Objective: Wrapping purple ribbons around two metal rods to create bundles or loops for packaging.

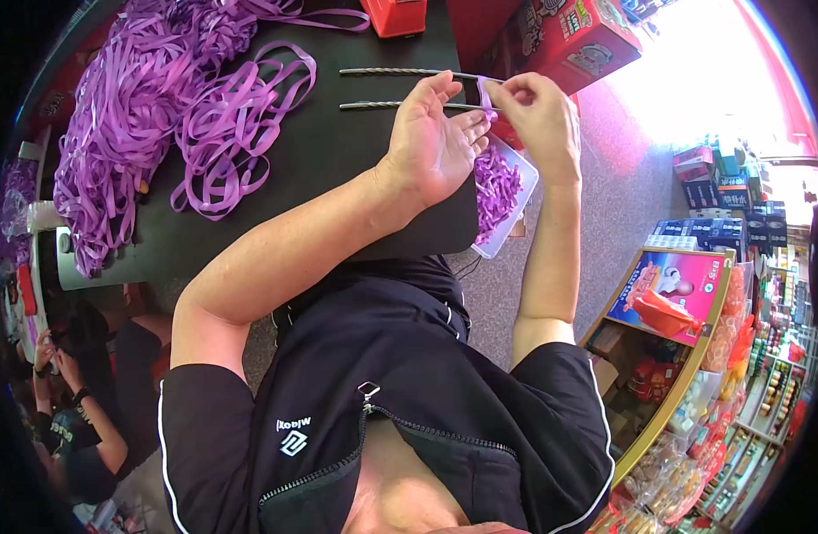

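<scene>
Purple ribbon strip [485,94] at the right ends of two twisted metal rods [373,105], pinched between the right hand's [547,120] thumb and fingertips. Left hand [433,149] just left, palm up, fingers loosely spread; cannot tell whether they touch the strip. Tangled ribbon pile [129,116] far left on black table [324,169]; short purple pieces [496,191] in pale bin [522,200], right of table edge.

blown-out white glare at upper right, dim lower left, dark curved fisheye edges
</scene>
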